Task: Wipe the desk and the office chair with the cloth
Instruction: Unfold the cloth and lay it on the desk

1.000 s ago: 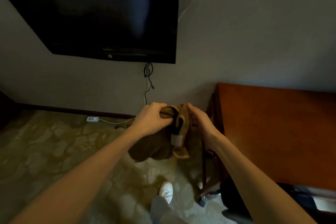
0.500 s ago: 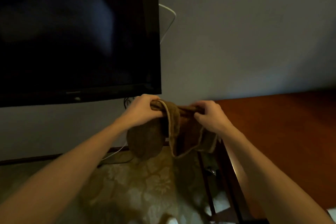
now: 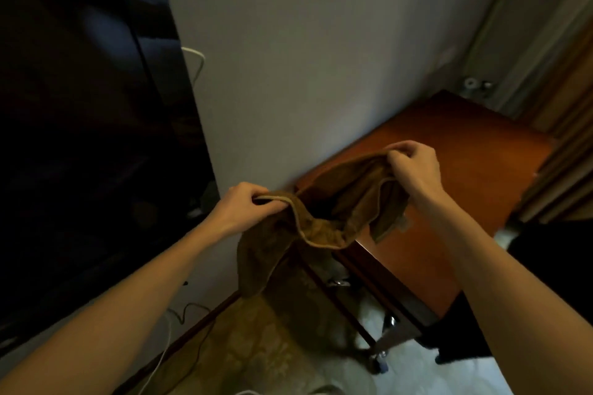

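A brown cloth (image 3: pixel 324 218) with a pale hem hangs stretched between both my hands, in the air over the left end of the desk. My left hand (image 3: pixel 244 207) pinches one edge of it just left of the desk corner. My right hand (image 3: pixel 414 165) grips the other edge above the reddish-brown wooden desk (image 3: pixel 475 176), which stands against the wall at right. A dark shape at the right edge (image 3: pixel 545 266), partly cut off, may be the office chair; I cannot tell for sure.
A large dark TV (image 3: pixel 80 122) fills the wall at left. Cables (image 3: pixel 179 324) trail down to the patterned carpet (image 3: pixel 256 346). The desk's metal legs with castors (image 3: pixel 380 362) stand below. Curtains (image 3: pixel 564 138) hang at the far right.
My hands have drawn apart, spreading the cloth wider. My right hand has gone right and out over the desk, and my view has swung right and tilted.
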{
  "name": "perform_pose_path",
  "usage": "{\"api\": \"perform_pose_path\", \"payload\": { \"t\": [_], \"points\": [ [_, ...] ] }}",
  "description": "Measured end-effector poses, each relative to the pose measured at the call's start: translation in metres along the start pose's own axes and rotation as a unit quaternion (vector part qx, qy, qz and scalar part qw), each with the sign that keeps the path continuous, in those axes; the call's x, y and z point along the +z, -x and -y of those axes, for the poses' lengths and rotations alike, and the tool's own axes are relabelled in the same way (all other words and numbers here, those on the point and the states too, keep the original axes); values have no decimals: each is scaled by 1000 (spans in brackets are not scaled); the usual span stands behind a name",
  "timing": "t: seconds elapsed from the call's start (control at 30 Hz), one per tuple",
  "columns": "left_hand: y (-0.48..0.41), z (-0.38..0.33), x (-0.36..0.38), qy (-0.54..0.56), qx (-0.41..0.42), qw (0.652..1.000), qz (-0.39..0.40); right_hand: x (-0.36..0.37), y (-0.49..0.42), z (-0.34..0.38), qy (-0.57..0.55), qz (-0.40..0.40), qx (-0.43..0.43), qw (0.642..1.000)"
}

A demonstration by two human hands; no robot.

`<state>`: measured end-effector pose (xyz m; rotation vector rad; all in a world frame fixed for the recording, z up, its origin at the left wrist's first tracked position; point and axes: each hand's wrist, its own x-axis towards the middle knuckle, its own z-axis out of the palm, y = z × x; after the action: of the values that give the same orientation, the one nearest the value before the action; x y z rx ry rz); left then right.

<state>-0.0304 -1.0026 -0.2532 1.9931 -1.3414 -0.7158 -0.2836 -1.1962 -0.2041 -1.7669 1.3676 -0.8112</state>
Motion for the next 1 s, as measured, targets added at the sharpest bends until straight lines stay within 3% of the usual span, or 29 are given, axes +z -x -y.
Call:
{"api": "perform_pose_path", "payload": {
  "t": [0.13, 0.23, 0.33, 0.4, 0.5, 0.57, 0.67, 0.73, 0.83, 0.9, 1.0],
  "points": [
    [-33, -14, 12, -25, 70, 997, -38, -40, 10, -31, 53, -38, 78, 995],
    [-55, -44, 27, 46, 127, 990, -28, -55, 23, -49, 172, 10, 147, 974],
    [-76, -92, 40, 92, 174, 980, -23, -52, 34, -54, 242, 89, 120, 959],
    [-94, -129, 50, 98, 209, 973, -15, -46, 39, -46, 133, 160, 66, 976],
    [-123, -182, 64, 48, 286, 957, 19, -35, 24, -37, 1, 249, 38, 968],
    [-148, -214, 67, -18, 346, 937, 32, -34, 0, -39, 19, 205, -1, 979],
    [-194, -258, 61, -148, 412, 898, -41, -60, -39, -55, -54, 189, 28, 980],
    [-231, -279, 59, -187, 402, 894, -63, -83, -58, -62, -135, 232, 90, 959],
    [-280, -282, 80, -101, 330, 938, -18, -106, -87, -70, -279, 230, 131, 923],
    [-301, -267, 109, -25, 254, 967, -5, -116, -102, -68, -380, 204, 137, 892],
    [-312, -223, 157, 85, 72, 993, 43, -128, -119, -66, -515, 200, 146, 820]
  ]
}}
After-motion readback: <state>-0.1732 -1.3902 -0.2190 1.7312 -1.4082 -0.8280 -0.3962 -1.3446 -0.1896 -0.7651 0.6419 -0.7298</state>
